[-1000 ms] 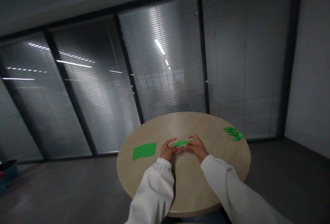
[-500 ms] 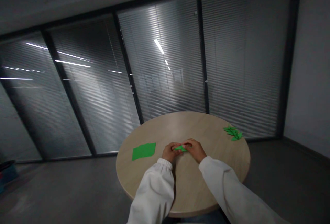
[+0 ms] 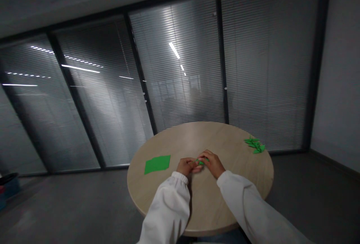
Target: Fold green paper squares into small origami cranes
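Observation:
Between both hands, over the middle of the round table (image 3: 213, 206), is a small piece of folded green paper (image 3: 200, 162), mostly covered by fingers. My left hand (image 3: 186, 166) is closed on its left side. From the right, my right hand (image 3: 212, 162) pinches it with thumb and fingers. The fingertips of the two hands meet at the paper, so its exact shape is hidden. Left of my left hand, flat green paper sheets (image 3: 157, 164) lie on the table.
A small heap of folded green paper pieces (image 3: 255, 145) lies near the table's right edge. Behind the table stands a glass partition (image 3: 182, 98) with blinds. A dark bin (image 3: 10, 184) is on the floor at far left.
My hands have drawn closer together around the folded paper. It was spread out between the fingertips a second ago and is now mostly covered. The sheets and the heap stay put.

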Available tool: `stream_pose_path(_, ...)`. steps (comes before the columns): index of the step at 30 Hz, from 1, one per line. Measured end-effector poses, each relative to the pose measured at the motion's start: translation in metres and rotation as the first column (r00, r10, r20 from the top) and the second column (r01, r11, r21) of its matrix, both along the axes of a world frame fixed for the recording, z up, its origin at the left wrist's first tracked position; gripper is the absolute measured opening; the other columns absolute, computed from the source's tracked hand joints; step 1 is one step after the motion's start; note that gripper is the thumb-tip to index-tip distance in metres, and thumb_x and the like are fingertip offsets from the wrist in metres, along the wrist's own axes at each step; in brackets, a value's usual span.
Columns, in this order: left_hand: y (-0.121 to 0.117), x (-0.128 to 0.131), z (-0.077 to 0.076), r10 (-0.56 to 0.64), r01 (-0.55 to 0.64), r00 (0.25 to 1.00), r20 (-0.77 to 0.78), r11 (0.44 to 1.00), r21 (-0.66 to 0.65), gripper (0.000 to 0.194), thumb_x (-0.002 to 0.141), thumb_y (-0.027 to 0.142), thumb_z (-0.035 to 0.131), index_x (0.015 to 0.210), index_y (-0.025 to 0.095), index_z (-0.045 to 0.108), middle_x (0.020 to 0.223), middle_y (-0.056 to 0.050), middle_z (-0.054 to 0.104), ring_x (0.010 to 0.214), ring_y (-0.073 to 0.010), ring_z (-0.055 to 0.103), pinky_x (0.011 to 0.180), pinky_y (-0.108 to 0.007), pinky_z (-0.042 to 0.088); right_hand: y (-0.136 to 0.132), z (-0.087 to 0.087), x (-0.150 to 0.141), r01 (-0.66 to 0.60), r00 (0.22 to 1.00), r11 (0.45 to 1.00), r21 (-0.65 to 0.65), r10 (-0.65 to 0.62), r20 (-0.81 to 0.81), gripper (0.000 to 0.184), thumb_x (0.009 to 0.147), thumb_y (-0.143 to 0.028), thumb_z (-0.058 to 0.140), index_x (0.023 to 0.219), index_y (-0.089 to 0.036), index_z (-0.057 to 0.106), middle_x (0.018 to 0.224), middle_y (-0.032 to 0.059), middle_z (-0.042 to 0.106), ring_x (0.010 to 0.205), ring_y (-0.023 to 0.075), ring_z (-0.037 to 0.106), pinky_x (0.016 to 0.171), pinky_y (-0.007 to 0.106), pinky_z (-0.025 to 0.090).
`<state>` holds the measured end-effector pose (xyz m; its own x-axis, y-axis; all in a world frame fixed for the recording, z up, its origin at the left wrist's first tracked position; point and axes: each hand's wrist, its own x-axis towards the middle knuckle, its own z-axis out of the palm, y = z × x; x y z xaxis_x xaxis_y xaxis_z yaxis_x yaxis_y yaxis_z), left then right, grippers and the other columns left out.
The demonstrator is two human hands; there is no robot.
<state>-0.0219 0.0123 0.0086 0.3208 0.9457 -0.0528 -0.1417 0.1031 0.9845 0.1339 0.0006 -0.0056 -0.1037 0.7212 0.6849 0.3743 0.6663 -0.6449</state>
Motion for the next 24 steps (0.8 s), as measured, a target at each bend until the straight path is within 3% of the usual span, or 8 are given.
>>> stream_pose_path(8,0.0018,-0.0059,0.0018,-0.014,0.022,0.995,0.099,0.996,-0.085,0.019,0.059,0.012,0.073,0.076,0.007,0.069,0.072,-0.011,0.071,0.070,-0.0198,0.068,0.072,-0.030,0.055,-0.0014,0.0021,0.0022,-0.101,0.995,0.993,0.058,0.100,0.014,0.020,0.082,-0.025,0.050,0.090,-0.025,0.069,0.086,0.0045,0.065,0.082,0.0180,0.058,0.077,0.032,0.046)
stream_pose_path(12,0.0016,-0.0065,0.0023,-0.008,0.020,0.986,0.166,0.998,-0.067,0.017,0.063,0.016,0.071,0.077,0.007,0.069,0.077,-0.012,0.072,0.075,-0.0192,0.067,0.076,-0.028,0.054,0.0007,-0.0009,0.0034,-0.112,0.994,0.991,0.069,0.111,0.014,0.024,0.084,-0.025,0.048,0.096,-0.027,0.068,0.093,0.0050,0.067,0.089,0.0184,0.060,0.083,0.035,0.047)
stream_pose_path(18,0.0082,-0.0081,-0.0060,0.019,-0.021,0.980,0.198,1.000,0.007,0.025,0.056,0.022,0.079,0.072,0.006,0.068,0.073,-0.010,0.071,0.070,-0.0167,0.066,0.080,-0.029,0.053,-0.0017,-0.0001,0.0028,-0.143,0.990,0.988,0.054,0.143,0.003,0.024,0.083,-0.024,0.048,0.092,-0.027,0.069,0.101,0.0051,0.067,0.096,0.0185,0.059,0.090,0.037,0.045)
stream_pose_path(24,0.0089,-0.0054,-0.0049,0.111,-0.128,0.988,0.111,0.979,0.160,0.032,0.047,0.028,0.082,0.070,0.009,0.069,0.068,-0.007,0.070,0.065,-0.0164,0.065,0.071,-0.029,0.053,0.0014,-0.0002,0.0019,-0.109,0.968,0.987,-0.118,0.079,-0.237,0.034,0.079,-0.037,0.054,0.111,-0.025,0.059,0.104,0.0059,0.066,0.095,0.0197,0.060,0.088,0.038,0.046)
